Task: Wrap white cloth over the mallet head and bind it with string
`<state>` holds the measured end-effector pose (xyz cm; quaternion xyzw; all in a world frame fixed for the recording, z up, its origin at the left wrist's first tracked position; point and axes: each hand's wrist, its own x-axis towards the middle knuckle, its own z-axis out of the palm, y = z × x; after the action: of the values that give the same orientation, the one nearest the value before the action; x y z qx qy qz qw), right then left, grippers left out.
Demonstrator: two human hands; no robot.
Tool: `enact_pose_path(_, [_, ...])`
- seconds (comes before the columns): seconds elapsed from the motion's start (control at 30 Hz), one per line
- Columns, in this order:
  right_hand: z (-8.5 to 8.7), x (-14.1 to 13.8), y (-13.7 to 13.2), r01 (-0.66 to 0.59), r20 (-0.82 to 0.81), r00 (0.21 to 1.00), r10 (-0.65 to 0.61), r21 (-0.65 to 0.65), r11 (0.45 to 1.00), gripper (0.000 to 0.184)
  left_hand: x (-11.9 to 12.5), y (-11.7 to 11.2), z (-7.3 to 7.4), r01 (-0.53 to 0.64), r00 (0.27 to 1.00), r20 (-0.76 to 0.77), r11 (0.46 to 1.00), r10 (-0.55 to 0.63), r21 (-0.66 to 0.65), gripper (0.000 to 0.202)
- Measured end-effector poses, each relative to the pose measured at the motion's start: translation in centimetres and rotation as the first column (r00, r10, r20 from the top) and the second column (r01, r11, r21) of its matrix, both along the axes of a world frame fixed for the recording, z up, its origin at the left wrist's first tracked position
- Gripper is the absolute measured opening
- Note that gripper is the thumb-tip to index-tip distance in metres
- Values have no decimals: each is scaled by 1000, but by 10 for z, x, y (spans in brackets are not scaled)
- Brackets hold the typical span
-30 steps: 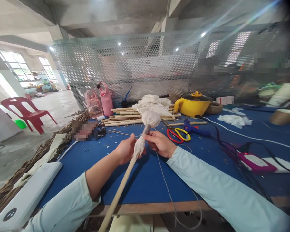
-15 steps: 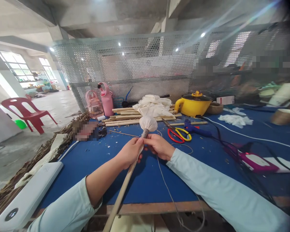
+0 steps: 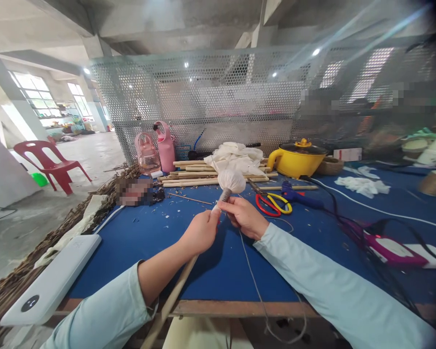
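Observation:
A wooden stick [image 3: 174, 295] slants up from the bottom edge, topped by a round ball wrapped in white cloth [image 3: 232, 181]. Grey cord is wound around the neck just below the ball. My left hand [image 3: 199, 230] is wrapped round the stick beneath that winding. Close by on the right, my right hand [image 3: 247, 216] pinches at the wound cord, its fingertips partly hidden. A loose length of grey cord [image 3: 252, 276] hangs from there over the table's front edge.
Wooden sticks [image 3: 189, 177] and white cloth [image 3: 236, 157] lie at the back. Red-and-yellow-handled scissors [image 3: 274, 204], a blue glue gun [image 3: 301, 198] and a yellow pot [image 3: 300, 162] are to the right. A white power bank [image 3: 54, 281] lies left; pink bottles [image 3: 166, 150] stand behind.
The left hand has slid slightly down the stick and turned its back more toward me. The right hand has shifted up to the cord winding. The whole view has moved a little.

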<state>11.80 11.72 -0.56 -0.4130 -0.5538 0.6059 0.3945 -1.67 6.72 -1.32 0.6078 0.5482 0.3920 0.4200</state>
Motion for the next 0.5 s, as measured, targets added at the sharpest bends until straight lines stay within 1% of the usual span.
enact_pose_path(0.07, [3,3,0,-49,-41,998,49,7,999,33,1,0,3,21,989,148,993,-4,-118,42])
enact_pose_path(0.13, [6,5,-1,-91,-95,991,93,20,996,35,2,-1,8,49,958,286,974,18,-223,39])
enact_pose_path(0.2, [9,7,-2,-101,-129,986,107,47,994,36,3,-2,13,80,926,377,957,32,-278,37])
enact_pose_path(0.33, [11,6,-4,-70,-150,985,84,102,992,35,4,-3,17,98,900,434,956,34,-278,35])
enact_pose_path(0.5, [10,6,-5,-57,-147,986,75,124,991,34,7,-4,15,67,906,421,965,47,-253,36])
